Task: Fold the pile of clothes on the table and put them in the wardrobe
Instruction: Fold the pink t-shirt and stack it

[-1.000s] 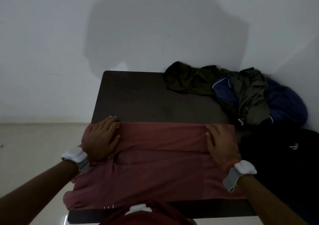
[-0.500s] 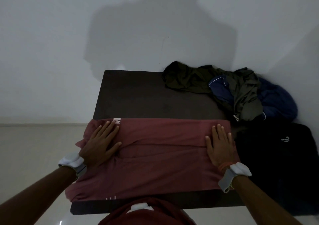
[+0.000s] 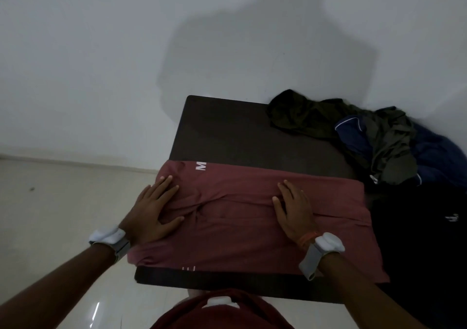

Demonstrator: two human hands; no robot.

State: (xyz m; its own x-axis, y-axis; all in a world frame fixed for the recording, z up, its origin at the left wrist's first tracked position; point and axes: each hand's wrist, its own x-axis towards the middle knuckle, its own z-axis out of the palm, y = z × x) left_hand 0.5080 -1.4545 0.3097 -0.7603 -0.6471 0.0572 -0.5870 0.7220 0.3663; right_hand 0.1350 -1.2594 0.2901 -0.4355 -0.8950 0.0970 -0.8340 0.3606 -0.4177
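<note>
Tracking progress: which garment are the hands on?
The red shirt, flat under the left hand and right hand; the crumpled pile and black garment lie untouched.

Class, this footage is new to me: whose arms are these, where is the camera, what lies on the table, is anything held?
No machine here: a person works with bare hands, filmed by a camera worn on the head, looking down. The left hand and right hand lie flat, fingers straight, pressing a partly folded red shirt on the dark table. Nothing is gripped. Unfolded green and blue clothes are heaped at the far right corner; a black garment lies nearer.
</note>
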